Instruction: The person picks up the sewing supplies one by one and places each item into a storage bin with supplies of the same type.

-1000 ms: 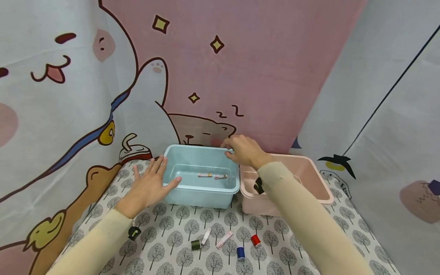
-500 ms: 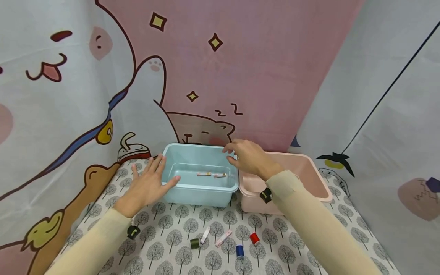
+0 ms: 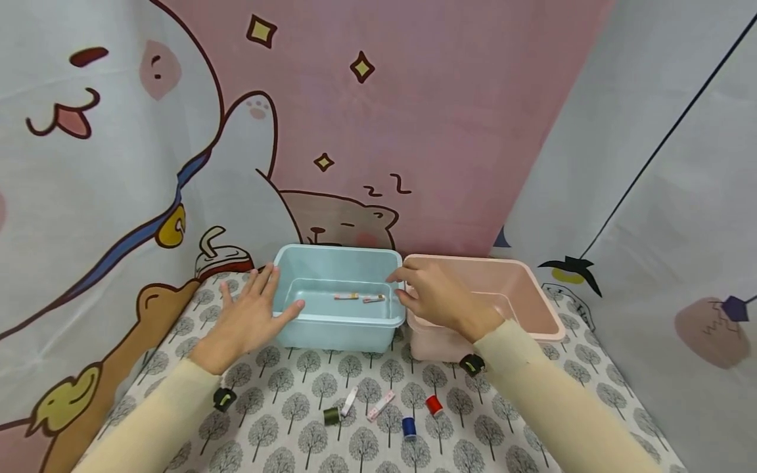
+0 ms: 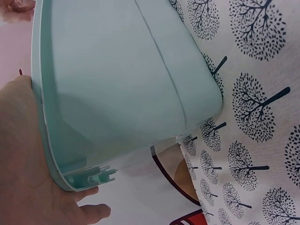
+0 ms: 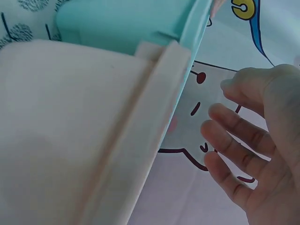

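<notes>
My left hand [image 3: 248, 322] rests on the left end of the light blue bin [image 3: 340, 332], its fingers spread and straight. In the left wrist view that hand [image 4: 28, 164] lies against the bin's rim. My right hand [image 3: 440, 295] hovers over the left part of the pink bin [image 3: 503, 276], near where the two bins meet. Seen from the right wrist, the hand [image 5: 262, 145] has loosely bent fingers and nothing between them. Inside the blue bin lie two small slim pieces, a yellow-ended one [image 3: 345, 297] and a pinkish one [image 3: 374, 299], resembling nail clippers.
On the tree-print cloth [image 3: 307, 394] in front lie a green thread spool [image 3: 331, 416], a white slim piece [image 3: 350, 400], a pink slim piece [image 3: 381, 405], a blue spool [image 3: 409, 427] and a red spool [image 3: 434, 405]. A cartoon-printed curtain [image 3: 449, 131] hangs behind the bins.
My right hand has moved back and down from the blue bin's far right corner to over the pink bin's left end. The left hand stays on the blue bin. The head view has shifted slightly.
</notes>
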Demonstrator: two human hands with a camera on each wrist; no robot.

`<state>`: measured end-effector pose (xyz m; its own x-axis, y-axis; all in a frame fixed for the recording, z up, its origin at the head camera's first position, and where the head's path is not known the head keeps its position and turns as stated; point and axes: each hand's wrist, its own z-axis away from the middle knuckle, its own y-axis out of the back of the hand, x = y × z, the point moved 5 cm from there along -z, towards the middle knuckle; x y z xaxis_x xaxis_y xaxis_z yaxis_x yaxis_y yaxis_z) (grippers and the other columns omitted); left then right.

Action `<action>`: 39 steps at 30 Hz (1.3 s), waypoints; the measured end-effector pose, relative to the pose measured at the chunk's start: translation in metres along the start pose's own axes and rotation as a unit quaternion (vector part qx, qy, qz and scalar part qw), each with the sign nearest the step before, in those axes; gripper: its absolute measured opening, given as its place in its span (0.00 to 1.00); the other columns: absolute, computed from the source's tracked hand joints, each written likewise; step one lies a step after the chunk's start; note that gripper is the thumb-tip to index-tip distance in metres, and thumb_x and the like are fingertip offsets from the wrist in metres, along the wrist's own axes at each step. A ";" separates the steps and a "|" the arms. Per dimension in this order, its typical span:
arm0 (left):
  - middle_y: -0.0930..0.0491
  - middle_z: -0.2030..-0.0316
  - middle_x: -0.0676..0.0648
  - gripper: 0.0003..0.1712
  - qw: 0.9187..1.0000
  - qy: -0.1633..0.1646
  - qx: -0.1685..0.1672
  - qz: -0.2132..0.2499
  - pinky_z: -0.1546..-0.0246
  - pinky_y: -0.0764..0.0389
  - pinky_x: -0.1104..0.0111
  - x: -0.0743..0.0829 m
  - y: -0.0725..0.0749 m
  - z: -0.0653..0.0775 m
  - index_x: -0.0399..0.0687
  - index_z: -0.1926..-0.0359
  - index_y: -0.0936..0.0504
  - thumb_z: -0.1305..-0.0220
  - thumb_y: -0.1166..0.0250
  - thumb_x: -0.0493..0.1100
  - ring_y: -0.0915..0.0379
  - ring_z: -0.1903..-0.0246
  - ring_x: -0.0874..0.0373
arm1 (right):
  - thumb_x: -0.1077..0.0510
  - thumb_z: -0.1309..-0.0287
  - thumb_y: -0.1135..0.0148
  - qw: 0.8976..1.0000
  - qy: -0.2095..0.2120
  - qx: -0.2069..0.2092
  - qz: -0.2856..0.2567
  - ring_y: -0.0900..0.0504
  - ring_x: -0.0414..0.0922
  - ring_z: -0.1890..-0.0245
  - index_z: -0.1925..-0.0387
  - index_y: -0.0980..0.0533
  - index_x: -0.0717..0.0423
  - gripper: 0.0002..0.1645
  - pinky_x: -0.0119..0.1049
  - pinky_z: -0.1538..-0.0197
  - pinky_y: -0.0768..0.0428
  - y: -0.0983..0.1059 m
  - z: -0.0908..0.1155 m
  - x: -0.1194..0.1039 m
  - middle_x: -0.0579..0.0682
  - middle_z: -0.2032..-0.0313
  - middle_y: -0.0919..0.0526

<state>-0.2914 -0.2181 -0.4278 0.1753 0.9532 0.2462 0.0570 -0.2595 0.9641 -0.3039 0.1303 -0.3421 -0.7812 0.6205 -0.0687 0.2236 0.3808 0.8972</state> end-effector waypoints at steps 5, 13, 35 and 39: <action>0.62 0.03 0.37 0.67 1.000 0.000 0.002 0.001 0.18 0.79 0.14 -0.001 -0.001 0.000 0.40 0.04 0.56 0.17 0.60 0.87 0.63 0.05 0.27 | 0.64 0.33 0.19 0.999 0.025 0.037 0.002 0.15 0.42 0.67 0.48 0.06 0.55 0.14 0.36 0.61 0.14 0.001 0.019 -0.006 0.51 0.58 0.08; 0.61 0.03 0.37 0.67 1.000 -0.002 0.005 -0.002 0.18 0.78 0.14 -0.001 -0.003 0.001 0.39 0.04 0.56 0.16 0.61 0.87 0.63 0.05 0.26 | 0.63 0.31 0.18 0.999 0.011 0.045 -0.009 0.09 0.44 0.59 0.46 0.07 0.54 0.14 0.41 0.53 0.06 0.002 0.053 -0.014 0.49 0.52 0.05; 0.62 0.03 0.37 0.67 1.000 -0.006 0.007 0.005 0.19 0.80 0.13 0.000 0.001 0.000 0.38 0.04 0.55 0.16 0.59 0.87 0.64 0.05 0.26 | 0.66 0.38 0.15 0.996 0.006 0.057 -0.063 0.12 0.35 0.57 0.39 0.08 0.48 0.27 0.18 0.53 0.13 -0.008 0.129 -0.027 0.44 0.44 0.10; 0.62 0.03 0.37 0.67 1.000 -0.006 0.007 0.006 0.19 0.80 0.14 -0.001 0.000 0.000 0.38 0.04 0.55 0.16 0.59 0.86 0.64 0.05 0.26 | 0.64 0.38 0.14 0.997 0.010 0.050 -0.063 0.13 0.33 0.59 0.39 0.08 0.46 0.27 0.20 0.53 0.13 -0.015 0.137 -0.027 0.43 0.43 0.08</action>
<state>-0.2913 -0.2191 -0.4277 0.1874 0.9483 0.2563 0.0682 -0.2729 0.9596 -0.2064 0.2014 -0.4131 -0.8182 0.5499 -0.1677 0.1799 0.5219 0.8339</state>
